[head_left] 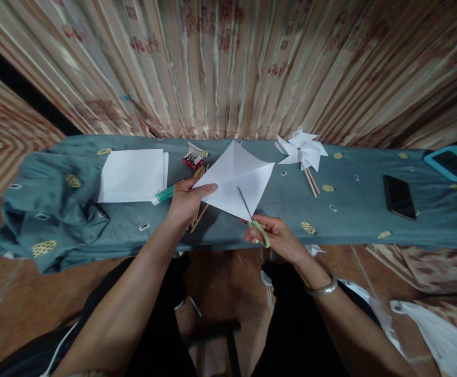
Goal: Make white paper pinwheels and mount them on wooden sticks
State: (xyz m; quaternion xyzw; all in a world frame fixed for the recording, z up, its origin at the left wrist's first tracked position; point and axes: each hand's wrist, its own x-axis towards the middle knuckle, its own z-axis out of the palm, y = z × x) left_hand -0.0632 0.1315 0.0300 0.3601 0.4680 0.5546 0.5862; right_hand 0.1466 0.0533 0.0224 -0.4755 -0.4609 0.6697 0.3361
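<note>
My left hand grips a white square sheet of paper by its left corner, thumb on top. Faint fold lines cross the sheet, which is held up over the cloth. In my right hand are scissors with pale green handles. One blade lies over the paper near its lower corner, pointing toward the middle; the other blade is hidden beneath the sheet. Under my left hand lie several wooden sticks and a green and white tube, both partly covered.
White paper sheets are stacked at left. A small red box of metal pins stands open behind the sticks. Paper pinwheels on sticks lie right of centre. A black phone and a blue-framed tablet rest farther right. A curtain hangs behind.
</note>
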